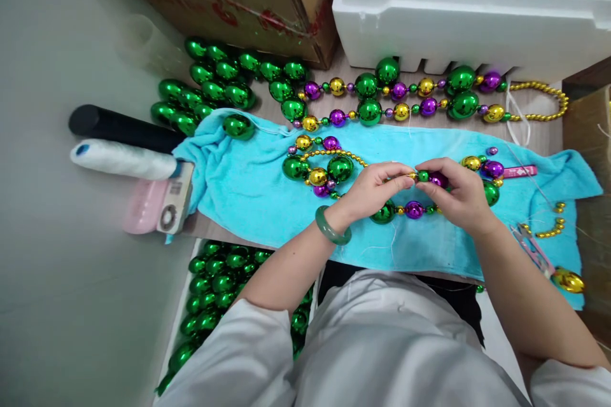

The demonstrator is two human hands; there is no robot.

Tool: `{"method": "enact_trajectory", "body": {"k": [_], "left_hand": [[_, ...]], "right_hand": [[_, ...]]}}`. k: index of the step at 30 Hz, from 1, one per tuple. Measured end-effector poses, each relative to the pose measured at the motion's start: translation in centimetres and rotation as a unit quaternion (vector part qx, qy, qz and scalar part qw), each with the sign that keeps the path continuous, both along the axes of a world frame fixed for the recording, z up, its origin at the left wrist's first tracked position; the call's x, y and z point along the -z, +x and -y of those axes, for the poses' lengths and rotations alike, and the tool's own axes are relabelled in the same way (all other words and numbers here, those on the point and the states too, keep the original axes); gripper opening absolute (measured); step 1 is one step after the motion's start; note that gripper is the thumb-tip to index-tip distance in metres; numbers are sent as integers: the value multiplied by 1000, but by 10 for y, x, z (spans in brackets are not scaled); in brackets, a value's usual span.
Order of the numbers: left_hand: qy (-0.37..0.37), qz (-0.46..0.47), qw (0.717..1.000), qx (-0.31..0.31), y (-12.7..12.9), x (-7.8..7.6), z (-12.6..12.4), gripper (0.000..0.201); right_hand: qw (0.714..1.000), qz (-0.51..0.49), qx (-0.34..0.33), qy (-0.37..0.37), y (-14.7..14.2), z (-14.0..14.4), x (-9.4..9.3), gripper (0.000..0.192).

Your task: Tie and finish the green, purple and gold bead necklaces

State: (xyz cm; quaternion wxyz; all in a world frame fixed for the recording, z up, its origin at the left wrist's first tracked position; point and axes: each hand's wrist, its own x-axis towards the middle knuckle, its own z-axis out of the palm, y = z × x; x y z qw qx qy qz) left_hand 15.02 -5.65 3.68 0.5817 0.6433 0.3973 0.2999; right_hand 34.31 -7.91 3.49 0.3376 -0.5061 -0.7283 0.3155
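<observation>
Both hands pinching bead strand (414,208) mid-towel (248,191), left hand (375,191), right hand (456,194), foam box (468,28) beyond

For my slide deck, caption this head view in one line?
Both hands, left and right, pinch a green, purple and gold bead strand over a turquoise towel.

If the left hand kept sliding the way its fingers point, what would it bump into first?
Probably the right hand. The left hand points right along the bead string, and both hands' fingertips nearly meet at a small green bead pinched between them.
</observation>
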Motion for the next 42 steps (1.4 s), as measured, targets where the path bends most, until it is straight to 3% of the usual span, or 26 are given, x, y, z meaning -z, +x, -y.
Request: {"method": "enact_trajectory", "body": {"k": [3, 8, 15, 20, 24, 27, 31, 35, 37, 39, 42], "left_hand": [[6, -10, 1000, -8, 0, 1, 0, 19], [89, -108, 990, -11, 2, -4, 2, 18], [118, -129, 984, 24, 12, -13, 5, 13], [99, -114, 988, 18, 21, -21, 12, 14], [66, -78, 994, 25, 26, -30, 23, 14], [25, -61, 997, 27, 30, -35, 32, 15], [9, -53, 998, 36, 34, -35, 43, 20], [112, -137, 984, 13, 35, -31, 52, 14], [136, -157, 978, -4, 35, -31, 55, 12], [101, -134, 986, -12, 34, -32, 56, 14], [-2, -55, 998, -17, 30, -34, 55, 22]], "right_hand": [[1000, 2, -12, 20, -2, -1, -1, 21], [993, 48, -71, 83, -1, -1, -11, 33], [983, 105, -20, 152, -3, 3, -15, 16], [993, -65, 77, 61, 0, 14, -16, 10], [962, -235, 133, -42, 4, 26, -11, 8], [940, -300, 148, -70, 4, 36, -10, 4], [948, -265, 173, -47, 1, 46, -16, 7], [986, -89, 138, 15, 1, 54, -26, 8], [992, -25, 122, 30, 2, 56, -28, 8], [990, -54, 131, 4, 3, 57, -26, 8], [959, -219, 151, -93, 5, 56, -21, 9]]}}
